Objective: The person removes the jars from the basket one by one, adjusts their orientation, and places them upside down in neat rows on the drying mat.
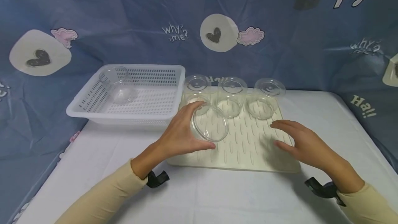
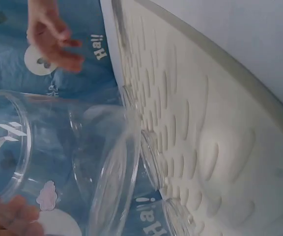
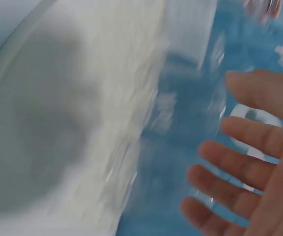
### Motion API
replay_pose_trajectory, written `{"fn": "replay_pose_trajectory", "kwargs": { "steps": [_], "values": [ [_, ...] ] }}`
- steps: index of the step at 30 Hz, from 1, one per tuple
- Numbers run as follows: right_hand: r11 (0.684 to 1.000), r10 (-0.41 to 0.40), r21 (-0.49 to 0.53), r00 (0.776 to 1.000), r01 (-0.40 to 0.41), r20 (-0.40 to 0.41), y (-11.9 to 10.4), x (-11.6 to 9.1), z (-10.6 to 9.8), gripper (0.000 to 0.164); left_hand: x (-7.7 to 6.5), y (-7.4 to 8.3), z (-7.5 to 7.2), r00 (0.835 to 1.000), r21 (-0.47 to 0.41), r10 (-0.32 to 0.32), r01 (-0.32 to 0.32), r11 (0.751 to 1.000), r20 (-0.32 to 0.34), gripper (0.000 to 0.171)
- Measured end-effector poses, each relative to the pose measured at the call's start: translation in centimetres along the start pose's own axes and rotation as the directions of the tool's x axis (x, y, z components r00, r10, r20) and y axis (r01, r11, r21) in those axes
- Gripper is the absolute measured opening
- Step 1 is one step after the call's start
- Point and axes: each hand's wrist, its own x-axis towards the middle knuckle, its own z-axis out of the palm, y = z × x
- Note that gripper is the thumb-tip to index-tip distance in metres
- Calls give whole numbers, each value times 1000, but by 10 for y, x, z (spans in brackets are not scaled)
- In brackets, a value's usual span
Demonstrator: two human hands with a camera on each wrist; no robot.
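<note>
In the head view, my left hand (image 1: 181, 132) holds a clear plastic jar (image 1: 212, 124) above the front left part of a cream ridged mat (image 1: 236, 160), thumb and fingers around its side. The left wrist view shows this jar (image 2: 82, 152) lifted off the mat, with fingertips at its far end. Three similar clear jars (image 1: 231, 96) stand in a row along the mat's back edge. My right hand (image 1: 304, 144) hovers over the mat's right side, its fingers (image 3: 240, 162) spread and relaxed, with nothing in them.
A white plastic basket (image 1: 124, 117) with slotted sides stands at the back left, with a clear jar (image 1: 124, 92) inside. A white cloth (image 1: 199, 196) covers the table. Behind hangs a blue printed curtain (image 1: 140, 16).
</note>
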Motion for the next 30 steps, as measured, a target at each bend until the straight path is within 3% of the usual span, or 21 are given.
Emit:
{"fn": "replay_pose_trajectory", "kwargs": {
  "steps": [5, 9, 14, 20, 30],
  "values": [
    [985, -82, 140, 990, 97, -112, -38, 26, 4, 58, 3, -2, 3, 994, 30, 96, -95, 995, -43, 111],
    [964, -90, 242, 990, 113, -105, -64, 48, 11, 64, 3, -3, 10, 996, 15, 88, -88, 996, -13, 112],
    [947, -62, 311, 997, 75, -52, -88, 65, 21, 74, 2, -1, 18, 994, 12, 109, -109, 994, 7, 113],
    [940, -44, 337, 999, 45, -10, -104, 72, 29, 85, -1, 6, 22, 993, 62, 117, -116, 991, -5, 110],
    [950, -56, 308, 998, 58, -16, -112, 77, 28, 86, -6, 8, 23, 986, 145, 164, -161, 976, -12, 107]
  ]
}}
